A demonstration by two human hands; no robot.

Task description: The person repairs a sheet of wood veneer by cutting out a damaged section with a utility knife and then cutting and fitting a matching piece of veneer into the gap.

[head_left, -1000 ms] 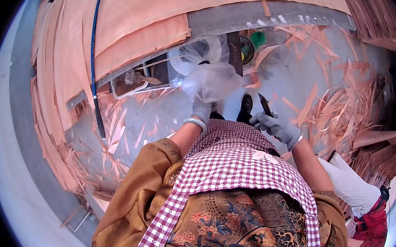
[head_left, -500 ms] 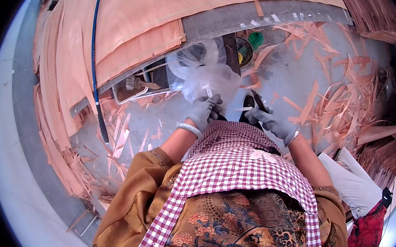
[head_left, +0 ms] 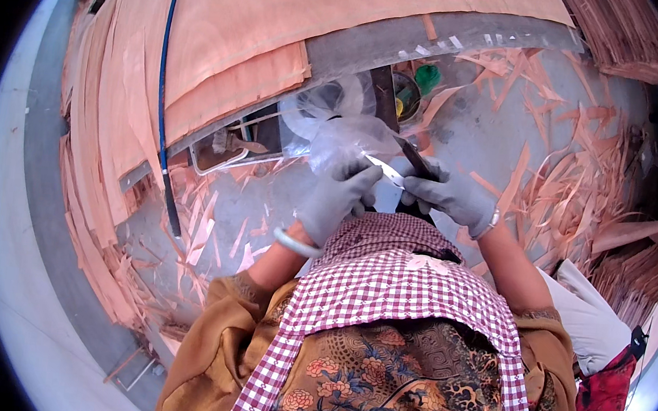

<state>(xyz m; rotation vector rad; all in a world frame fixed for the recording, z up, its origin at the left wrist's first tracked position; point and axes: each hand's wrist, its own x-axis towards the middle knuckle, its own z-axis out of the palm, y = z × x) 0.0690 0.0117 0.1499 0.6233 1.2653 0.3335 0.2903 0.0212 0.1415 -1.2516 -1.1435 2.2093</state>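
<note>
In the head view, both gloved hands meet in front of a checked apron (head_left: 408, 288). The left grip (head_left: 336, 200) is closed, thumb and fingers pinching one end of a small white strip (head_left: 384, 170). The strip lies between the two grips. The right grip (head_left: 449, 196) is curled closed around a dark, narrow tool (head_left: 417, 158), its fingertips at the strip's other end. Just beyond the left grip is a clear plastic bag (head_left: 343, 138). Farther beyond both, thin wood sheets (head_left: 284, 11) cover much of a grey bench (head_left: 361, 38). Pinkish wood scraps (head_left: 569, 181) litter the floor right of the right grip.
</note>
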